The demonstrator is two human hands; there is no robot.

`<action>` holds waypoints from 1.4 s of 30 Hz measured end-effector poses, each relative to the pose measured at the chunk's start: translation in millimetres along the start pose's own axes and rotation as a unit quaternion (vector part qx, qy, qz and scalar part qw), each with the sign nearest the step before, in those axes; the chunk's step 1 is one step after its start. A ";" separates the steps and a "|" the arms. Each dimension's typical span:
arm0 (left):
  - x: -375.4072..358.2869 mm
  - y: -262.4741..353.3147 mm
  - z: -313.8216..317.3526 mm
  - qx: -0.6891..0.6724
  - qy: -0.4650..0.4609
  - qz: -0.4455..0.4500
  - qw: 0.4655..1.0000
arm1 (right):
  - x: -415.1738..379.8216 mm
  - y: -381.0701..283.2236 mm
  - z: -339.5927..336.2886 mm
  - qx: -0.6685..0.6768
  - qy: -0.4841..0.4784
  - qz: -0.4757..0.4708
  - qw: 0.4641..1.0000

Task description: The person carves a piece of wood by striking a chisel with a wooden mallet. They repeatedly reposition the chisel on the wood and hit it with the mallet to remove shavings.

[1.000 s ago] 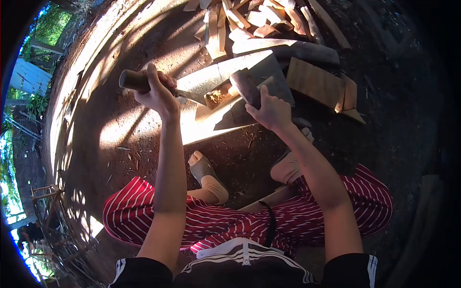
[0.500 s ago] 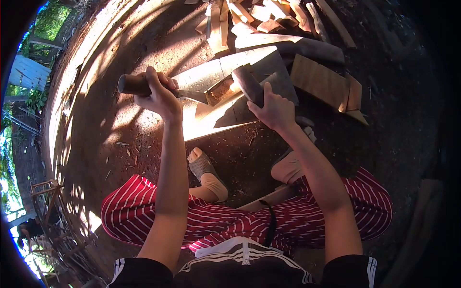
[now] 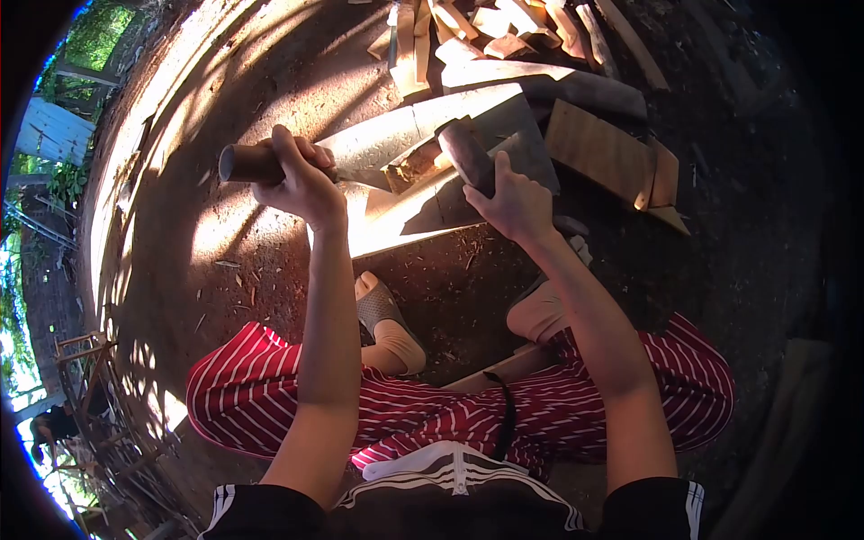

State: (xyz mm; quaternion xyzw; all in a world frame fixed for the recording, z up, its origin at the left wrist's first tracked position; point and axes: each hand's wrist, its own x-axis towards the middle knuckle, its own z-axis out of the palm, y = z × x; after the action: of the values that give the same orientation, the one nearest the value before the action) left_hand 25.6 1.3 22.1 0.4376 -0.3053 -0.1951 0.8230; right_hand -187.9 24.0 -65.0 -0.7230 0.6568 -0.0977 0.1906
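My left hand (image 3: 301, 184) is closed round the dark wooden handle of a chisel (image 3: 250, 163). The handle's thick butt points left, and the metal blade runs right to a rough, brown cut (image 3: 416, 166) in a large timber block (image 3: 369, 142). My right hand (image 3: 517, 200) grips a thick, dark wooden mallet (image 3: 466, 155). Its rounded end points up and left, overlapping the right side of the cut in this view. Sunlight falls brightly on the block's left part, while its right part lies in shadow.
Split wood pieces (image 3: 504, 27) are heaped beyond the block. A curved log (image 3: 576, 90) and a flat wooden offcut (image 3: 598, 153) lie on the right. My feet (image 3: 387, 324) rest close to the block's near edge. A person (image 3: 58, 427) appears far left beside stick framework.
My left hand and forearm have shifted slightly right, with the chisel tip still at the cut. The right hand and mallet have barely moved.
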 end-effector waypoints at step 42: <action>-6.5 -58.7 -33.4 0.193 -0.091 0.153 0.965 | 5.4 -182.8 -197.6 0.021 0.070 -0.373 0.925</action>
State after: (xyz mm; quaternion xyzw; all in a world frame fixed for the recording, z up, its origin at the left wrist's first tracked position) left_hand 40.1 -6.5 -43.7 0.5166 -0.4742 -0.0434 0.7115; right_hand -97.8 1.4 187.7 -0.9029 0.3490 -0.2259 0.1093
